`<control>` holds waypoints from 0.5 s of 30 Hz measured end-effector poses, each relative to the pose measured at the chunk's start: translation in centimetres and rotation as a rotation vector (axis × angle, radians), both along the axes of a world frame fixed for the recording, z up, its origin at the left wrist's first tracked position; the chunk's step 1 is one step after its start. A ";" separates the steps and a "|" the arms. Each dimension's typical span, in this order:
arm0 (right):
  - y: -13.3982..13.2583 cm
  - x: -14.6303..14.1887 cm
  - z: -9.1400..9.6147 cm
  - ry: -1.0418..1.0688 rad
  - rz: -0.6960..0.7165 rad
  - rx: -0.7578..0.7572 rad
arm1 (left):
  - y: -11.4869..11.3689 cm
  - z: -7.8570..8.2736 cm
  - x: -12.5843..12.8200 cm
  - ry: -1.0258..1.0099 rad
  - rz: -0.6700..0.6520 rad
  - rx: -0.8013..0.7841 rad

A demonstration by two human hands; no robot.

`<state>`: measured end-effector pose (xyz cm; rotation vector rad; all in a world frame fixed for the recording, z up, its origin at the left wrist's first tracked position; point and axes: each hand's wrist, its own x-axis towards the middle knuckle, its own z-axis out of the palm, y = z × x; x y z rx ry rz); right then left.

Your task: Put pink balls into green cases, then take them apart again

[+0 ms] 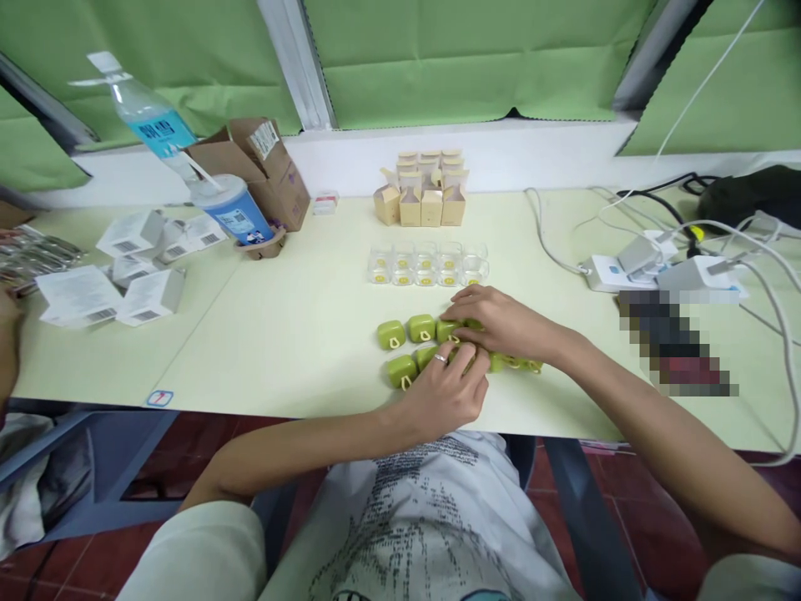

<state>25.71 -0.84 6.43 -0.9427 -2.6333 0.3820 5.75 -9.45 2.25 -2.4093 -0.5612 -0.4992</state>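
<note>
Small rounded green cases with pale loops lie in two rows on the table; one [391, 335] is at the left end of the back row, another [401, 371] at the left end of the front row. My right hand [497, 321] comes in from the right, its thumb and fingers closed about a green case [446, 330] in the back row. Over the front row is my left hand [451, 388], with a ring on one finger. Its fingers are curled and pressed together among the cases; their tips are hidden. Yellowish loops [526, 365] show right of the hands.
Clear plastic cups with yellow stickers [425, 265] stand behind the cases, small open cardboard boxes [420, 204] farther back. White boxes [141, 280], a blue cup [238, 213] and a bottle [153, 125] are left. Power strip [617, 271] and cables lie right. A person's arm [7, 342] shows far left.
</note>
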 end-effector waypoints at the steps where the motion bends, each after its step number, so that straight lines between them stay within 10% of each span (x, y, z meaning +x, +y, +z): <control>1: -0.1 0.0 0.0 0.017 -0.011 -0.012 | -0.2 0.2 -0.3 0.008 -0.015 -0.017; 7: 1.0 2.8 2.2 0.111 -0.474 0.021 | 1.5 5.5 -4.7 -0.153 -0.034 -0.257; 11: 5.6 4.0 3.8 -0.072 -0.587 0.042 | 10.4 10.2 -8.5 -0.193 0.333 -0.583; 15: 10.2 2.1 4.3 -0.159 -0.533 -0.005 | 19.4 11.7 -9.9 -0.010 0.467 -0.841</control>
